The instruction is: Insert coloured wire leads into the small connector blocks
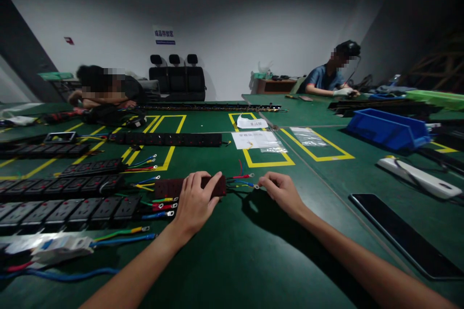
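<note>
A dark red socket strip (166, 188) lies on the green table, with coloured wires ending in ring terminals at its right end. My left hand (196, 199) rests over the strip's right part, its thumb and fingers spread on the top. Just right of the wires is my right hand (282, 192), its thumb and fingertips pinched at a ring terminal (256, 186) on the blue wire. Left of my left hand lie more ring-ended wires (166, 206) and a row of black socket modules (76, 212).
A phone (402, 231), a white power strip (416, 177) and a blue bin (387, 130) lie to the right. Papers (250, 140) and yellow tape outlines mark the table's middle. Two people sit across the table, one bent low at left, one at right.
</note>
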Tool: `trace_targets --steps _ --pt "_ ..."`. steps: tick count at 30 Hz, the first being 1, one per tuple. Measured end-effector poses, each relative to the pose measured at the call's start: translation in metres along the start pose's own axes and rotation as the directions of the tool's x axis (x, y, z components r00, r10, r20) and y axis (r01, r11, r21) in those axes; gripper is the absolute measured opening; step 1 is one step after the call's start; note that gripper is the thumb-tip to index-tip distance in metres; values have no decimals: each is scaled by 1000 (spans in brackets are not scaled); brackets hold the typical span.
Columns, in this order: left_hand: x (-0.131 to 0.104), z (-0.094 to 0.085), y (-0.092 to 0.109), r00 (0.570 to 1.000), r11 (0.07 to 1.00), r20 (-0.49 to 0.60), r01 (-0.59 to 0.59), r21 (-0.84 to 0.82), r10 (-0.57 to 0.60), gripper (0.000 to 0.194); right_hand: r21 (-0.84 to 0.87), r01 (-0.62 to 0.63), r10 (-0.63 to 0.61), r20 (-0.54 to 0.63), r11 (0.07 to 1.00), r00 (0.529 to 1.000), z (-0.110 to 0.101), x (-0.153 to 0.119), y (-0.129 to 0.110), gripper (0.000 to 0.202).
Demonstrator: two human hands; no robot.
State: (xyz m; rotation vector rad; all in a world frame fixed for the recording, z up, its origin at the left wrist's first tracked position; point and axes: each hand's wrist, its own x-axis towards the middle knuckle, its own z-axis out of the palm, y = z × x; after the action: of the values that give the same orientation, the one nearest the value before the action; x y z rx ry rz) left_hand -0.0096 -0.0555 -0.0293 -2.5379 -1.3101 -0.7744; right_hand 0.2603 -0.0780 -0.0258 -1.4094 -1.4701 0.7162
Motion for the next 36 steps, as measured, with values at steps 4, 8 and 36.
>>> trace_targets --steps 4,8,36 --pt "0 -1 0 1000 1000 6 0 -2 0 71 95 -86 86 7 992 996 -1 2 -1 41" --pt "0 -1 0 1000 1000 5 -5 -6 5 71 201 -153 155 4 968 988 1 3 1 43" --pt "-1 0 -1 1000 1000 -13 -7 -19 6 72 244 -182 180 29 953 983 3 5 6 43"
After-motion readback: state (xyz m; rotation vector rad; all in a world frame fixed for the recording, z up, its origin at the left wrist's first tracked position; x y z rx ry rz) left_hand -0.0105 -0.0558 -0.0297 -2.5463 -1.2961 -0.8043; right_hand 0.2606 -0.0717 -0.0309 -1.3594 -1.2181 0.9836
